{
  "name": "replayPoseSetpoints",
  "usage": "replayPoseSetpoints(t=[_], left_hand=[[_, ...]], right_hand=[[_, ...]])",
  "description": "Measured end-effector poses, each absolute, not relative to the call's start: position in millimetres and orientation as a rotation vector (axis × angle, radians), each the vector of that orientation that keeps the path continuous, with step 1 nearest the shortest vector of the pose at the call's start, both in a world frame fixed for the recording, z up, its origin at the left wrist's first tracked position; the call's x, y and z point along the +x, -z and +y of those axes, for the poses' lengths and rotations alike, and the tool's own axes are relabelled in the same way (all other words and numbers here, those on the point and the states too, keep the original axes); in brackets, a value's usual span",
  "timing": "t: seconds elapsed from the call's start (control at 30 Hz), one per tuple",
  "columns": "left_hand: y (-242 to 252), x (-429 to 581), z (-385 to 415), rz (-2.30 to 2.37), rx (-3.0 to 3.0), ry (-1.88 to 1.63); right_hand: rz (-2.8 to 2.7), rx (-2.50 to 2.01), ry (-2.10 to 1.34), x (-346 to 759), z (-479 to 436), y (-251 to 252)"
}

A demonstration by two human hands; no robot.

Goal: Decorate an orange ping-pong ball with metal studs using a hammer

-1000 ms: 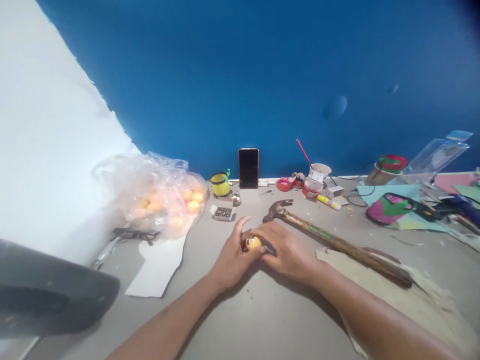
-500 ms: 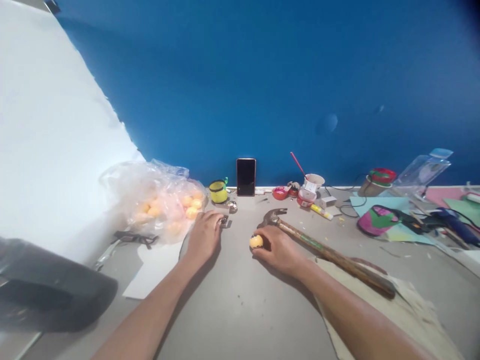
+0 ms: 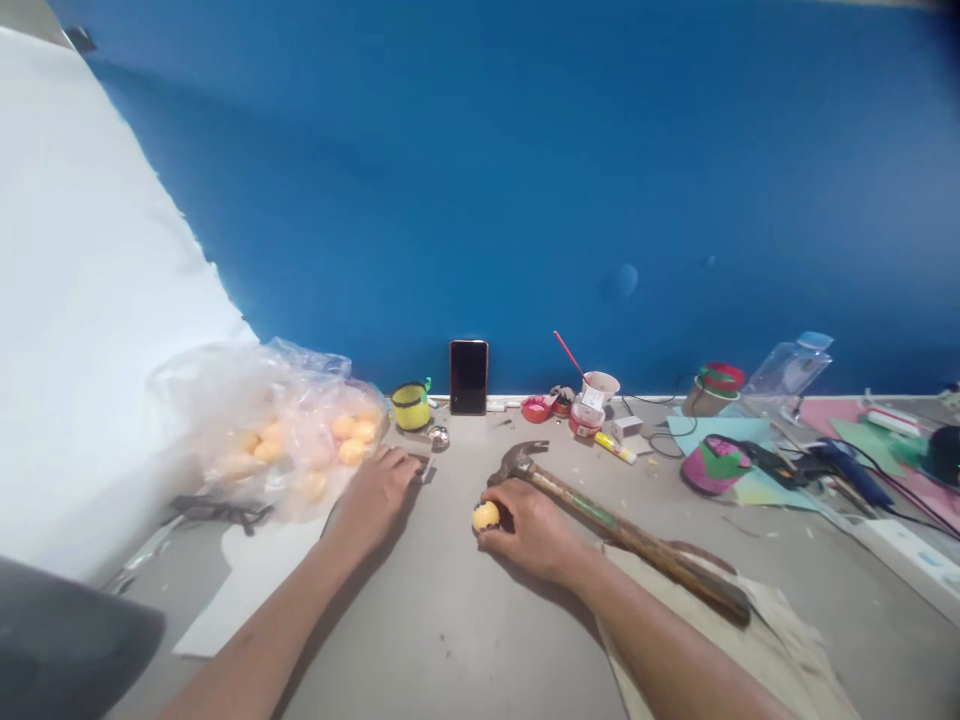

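Note:
My right hand (image 3: 531,527) is closed around a small yellow ball (image 3: 486,516) with dark marks along its edge, thumb and fingers gripping it from the right. Just behind that hand is the head of a claw hammer (image 3: 600,515), its wooden handle slanting toward me at the right. My left hand (image 3: 375,500) rests low over the table, fingers together at a small, dark, flat piece (image 3: 424,466) mostly covered by the fingertips. Beyond those fingertips lies a small shiny silver lump (image 3: 439,437). A yellow cup (image 3: 411,407) with a dark rim stands farther back.
A clear bag of orange balls (image 3: 289,440) sits at left, near white paper (image 3: 247,580). The phone (image 3: 469,378) leans on the blue wall. Beige cloth (image 3: 697,620) lies under the hammer handle. Paint pots, a pink-green pouch (image 3: 716,465), a bottle (image 3: 791,375) and cables crowd the right.
The view has turned a little to the right and up, so everything sits farther left and lower. The small piece at my left fingertips is more covered; my right hand keeps the ball.

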State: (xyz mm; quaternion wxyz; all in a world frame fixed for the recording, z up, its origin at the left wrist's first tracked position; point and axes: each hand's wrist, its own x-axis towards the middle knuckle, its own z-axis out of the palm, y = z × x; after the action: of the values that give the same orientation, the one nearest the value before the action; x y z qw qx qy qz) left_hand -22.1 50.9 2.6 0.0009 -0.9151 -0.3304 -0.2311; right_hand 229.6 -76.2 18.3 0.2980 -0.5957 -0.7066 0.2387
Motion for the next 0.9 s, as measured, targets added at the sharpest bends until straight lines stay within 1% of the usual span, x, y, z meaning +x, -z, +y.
replayPoseSetpoints(t=[0.2,0.5,0.7,0.9], left_hand=[[0.6,-24.6,48.9,-1.077,-2.820,0.591],[-2.8,-20.4,41.1,-1.116,-2.794,0.694],[-8.8,-16.6,36.3,-1.144,-2.810,0.602],[-8.0,-16.2,36.8,-1.137,-2.816,0.600]], right_hand=[[-1.879,-1.596,-0.654,229.7,-76.9,-21.8],[-1.892,-1.605,-0.666,229.2,-78.0,-21.7],[-1.894,-1.592,-0.661,230.0,-76.7,-17.1],[-1.893,-1.611,-0.669,229.6,-78.3,-21.5]])
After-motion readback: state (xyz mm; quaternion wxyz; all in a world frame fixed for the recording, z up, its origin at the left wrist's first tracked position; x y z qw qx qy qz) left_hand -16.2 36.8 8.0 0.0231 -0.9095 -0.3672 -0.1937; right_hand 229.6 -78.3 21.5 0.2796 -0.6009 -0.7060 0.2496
